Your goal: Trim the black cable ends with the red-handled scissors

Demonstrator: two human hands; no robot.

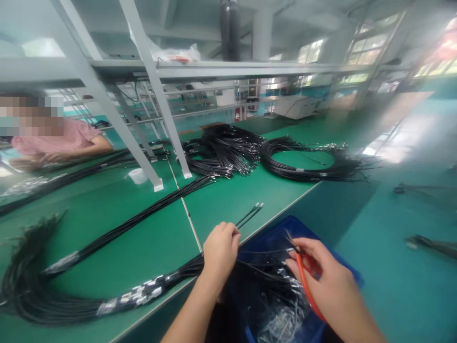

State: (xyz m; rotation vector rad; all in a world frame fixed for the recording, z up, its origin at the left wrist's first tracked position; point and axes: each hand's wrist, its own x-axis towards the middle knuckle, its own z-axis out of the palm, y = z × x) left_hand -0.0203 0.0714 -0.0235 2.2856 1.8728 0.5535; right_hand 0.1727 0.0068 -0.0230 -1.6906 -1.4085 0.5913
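Observation:
My left hand [220, 247] is closed around a few black cables [248, 216], whose pale tips stick out past the fingers over the green table. A thick bundle of black cables [143, 291] with white labels runs from the left up to this hand. In my right hand [324, 276] are pliers with red-orange handles [304, 281], their jaws pointing up and left beside a thin cable end. Beneath both hands, a blue bin [293, 226] holds loose clear scraps [282, 324] and cable ends.
Coiled black cables [303, 171] and a pile of cables [228, 150] lie farther back on the green table [150, 238]. White shelf posts [157, 95] rise from it near a white roll [137, 176]. A person in pink [71, 136] sits at the left.

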